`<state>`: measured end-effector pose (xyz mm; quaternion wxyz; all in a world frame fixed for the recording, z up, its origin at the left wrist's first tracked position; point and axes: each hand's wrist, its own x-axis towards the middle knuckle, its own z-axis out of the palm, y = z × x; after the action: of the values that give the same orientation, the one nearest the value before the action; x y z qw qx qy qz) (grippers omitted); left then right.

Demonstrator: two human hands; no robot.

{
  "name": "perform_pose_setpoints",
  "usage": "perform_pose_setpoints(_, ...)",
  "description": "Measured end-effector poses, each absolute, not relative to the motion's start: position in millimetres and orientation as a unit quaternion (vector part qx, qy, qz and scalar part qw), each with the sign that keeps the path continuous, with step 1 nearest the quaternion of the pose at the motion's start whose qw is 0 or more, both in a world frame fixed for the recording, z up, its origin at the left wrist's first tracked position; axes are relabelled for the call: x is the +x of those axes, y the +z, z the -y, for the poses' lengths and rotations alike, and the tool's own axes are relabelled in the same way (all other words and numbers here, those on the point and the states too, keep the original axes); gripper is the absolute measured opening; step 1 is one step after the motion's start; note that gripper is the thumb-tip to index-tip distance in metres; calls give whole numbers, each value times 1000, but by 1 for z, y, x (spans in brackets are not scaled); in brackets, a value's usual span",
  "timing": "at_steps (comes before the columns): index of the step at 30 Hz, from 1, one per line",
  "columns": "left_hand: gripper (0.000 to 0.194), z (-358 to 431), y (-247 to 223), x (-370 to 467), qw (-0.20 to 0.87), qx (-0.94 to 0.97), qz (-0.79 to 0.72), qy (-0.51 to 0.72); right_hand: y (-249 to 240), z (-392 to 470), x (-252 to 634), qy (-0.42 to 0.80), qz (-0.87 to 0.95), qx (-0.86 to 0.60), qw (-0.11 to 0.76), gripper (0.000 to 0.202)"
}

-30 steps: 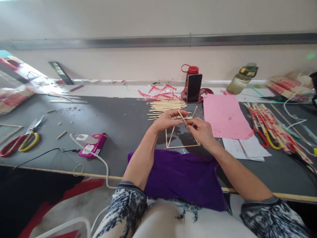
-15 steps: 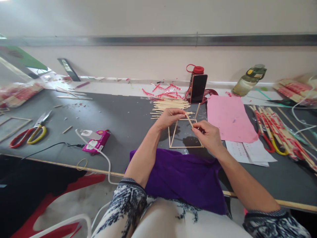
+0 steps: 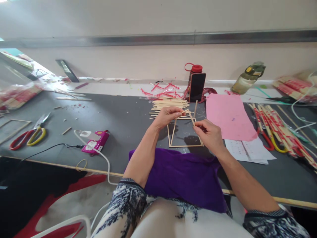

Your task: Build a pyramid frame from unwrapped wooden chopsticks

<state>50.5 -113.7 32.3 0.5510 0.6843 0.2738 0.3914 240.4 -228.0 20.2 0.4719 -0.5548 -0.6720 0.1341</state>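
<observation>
My left hand (image 3: pixel 169 116) pinches a short thin wooden stick (image 3: pixel 184 111) between thumb and fingers. Another wooden stick (image 3: pixel 191 117), slanting down to the right, is gripped by my right hand (image 3: pixel 208 131). The two sticks come close at their upper ends; whether they touch I cannot tell. Under both hands lies a square frame of wooden sticks (image 3: pixel 185 146) on the dark grey table, with one stick (image 3: pixel 195 109) rising at its far right corner. Behind my left hand is a pile of loose wooden sticks (image 3: pixel 170 103).
A phone (image 3: pixel 197 87) leans on a red-capped bottle (image 3: pixel 197 68). Pink cloth (image 3: pixel 224 115) and paper sheets (image 3: pixel 255 152) lie right, near wrapped chopsticks (image 3: pixel 279 129). Scissors (image 3: pixel 37 130) and a magenta box (image 3: pixel 97 142) with a white cable lie left. A purple cloth (image 3: pixel 183 178) covers the front edge.
My hands have drawn slightly apart, and the left-hand stick now shows more clearly beside the right-hand one. The view has shifted slightly; the frame stays on the table.
</observation>
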Motion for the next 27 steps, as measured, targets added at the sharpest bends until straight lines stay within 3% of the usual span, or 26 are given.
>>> perform_pose_setpoints(27, 21, 114, 32, 50, 548, 679, -274, 405, 17, 221, 239, 130, 670, -556, 474, 9)
